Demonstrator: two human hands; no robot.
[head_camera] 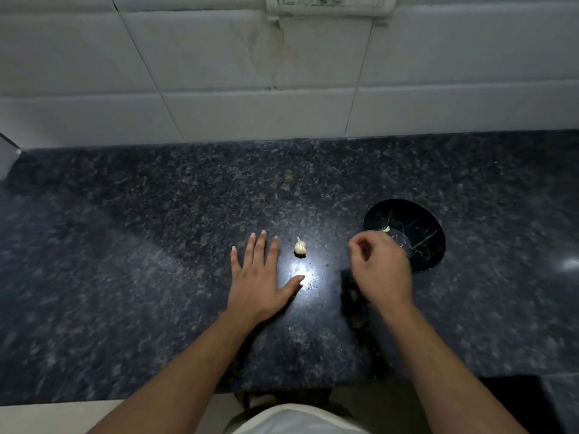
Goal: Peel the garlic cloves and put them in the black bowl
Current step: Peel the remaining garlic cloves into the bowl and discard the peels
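A small unpeeled garlic piece (300, 246) stands on the dark granite counter (156, 245), just right of my left hand (261, 280). That hand lies flat on the counter with fingers straight and spread, thumb pointing toward a bright light reflection. My right hand (380, 270) hovers blurred at the near left rim of the black bowl (419, 236), fingers curled; I see nothing held in it. A pale peeled clove (386, 229) shows inside the bowl just beyond the knuckles.
A white tiled wall (282, 73) runs along the back of the counter, with a switch plate at the top. The counter's front edge (188, 393) is close to my body. A dark object (513, 402) sits at the lower right.
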